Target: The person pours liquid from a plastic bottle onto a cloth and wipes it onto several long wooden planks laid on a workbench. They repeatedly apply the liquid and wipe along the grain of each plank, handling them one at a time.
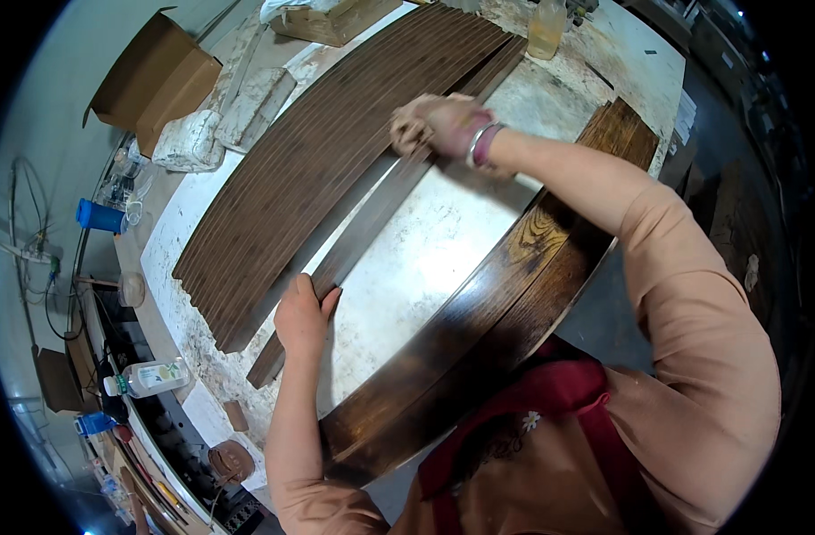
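Observation:
A long, narrow brown wooden strip (364,239) lies slantwise across the white worktable (425,241). My left hand (302,316) grips it near its near-left end, with the thumb on one side and the fingers partly hidden. Farther up the strip, my right hand (456,125) is closed on a crumpled tan cloth (413,127) and presses it against the wood. The hand is slightly blurred and wears a bracelet. Left of the strip, many similar brown slats (336,160) lie side by side in a broad, fanned sheet.
Dark glossy grained boards (479,308) run along the table edge nearest me. A jar of yellowish liquid (546,31) stands at the far end. An open cardboard box (153,80), a white wrapped bundle (189,141), a blue cup (99,216) and a clear bottle (156,378) are at left.

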Action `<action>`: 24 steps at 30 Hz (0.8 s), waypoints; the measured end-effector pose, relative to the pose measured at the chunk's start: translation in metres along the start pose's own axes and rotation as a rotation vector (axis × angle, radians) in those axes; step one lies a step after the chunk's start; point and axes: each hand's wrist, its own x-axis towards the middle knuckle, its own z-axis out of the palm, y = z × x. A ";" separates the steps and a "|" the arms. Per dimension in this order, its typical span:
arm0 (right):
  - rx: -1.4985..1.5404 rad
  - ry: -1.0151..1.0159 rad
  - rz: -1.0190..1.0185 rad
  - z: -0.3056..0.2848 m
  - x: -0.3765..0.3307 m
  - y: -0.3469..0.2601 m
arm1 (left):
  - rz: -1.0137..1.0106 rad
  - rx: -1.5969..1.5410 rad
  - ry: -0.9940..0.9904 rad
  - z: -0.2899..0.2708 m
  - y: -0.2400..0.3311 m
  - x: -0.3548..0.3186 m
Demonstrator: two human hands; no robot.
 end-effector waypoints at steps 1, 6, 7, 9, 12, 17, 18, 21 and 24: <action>0.154 0.063 0.098 0.015 0.002 -0.004 | 0.002 0.003 0.005 0.004 -0.001 -0.002; -0.534 -0.089 -0.003 0.104 -0.008 -0.034 | 0.055 0.039 0.017 0.001 0.006 -0.003; -1.089 -0.143 0.071 0.122 -0.020 -0.071 | 0.044 0.067 0.000 0.000 0.002 -0.011; -0.699 0.016 0.013 0.097 -0.026 -0.047 | 0.060 0.087 -0.010 0.000 0.000 -0.021; -0.037 0.201 0.020 0.046 -0.023 0.000 | 0.096 0.079 0.013 0.003 -0.001 -0.024; -0.280 0.074 0.023 0.108 -0.029 -0.029 | 0.095 0.103 -0.010 0.006 0.001 -0.021; -0.873 0.006 -0.172 0.121 -0.024 -0.007 | 0.120 0.108 0.001 0.005 0.005 -0.018; -0.710 -0.088 0.240 0.107 -0.042 -0.072 | 0.116 0.133 -0.011 0.005 -0.003 -0.036; -0.051 0.136 -0.129 0.004 -0.019 0.029 | 0.131 0.118 -0.001 0.000 0.005 -0.028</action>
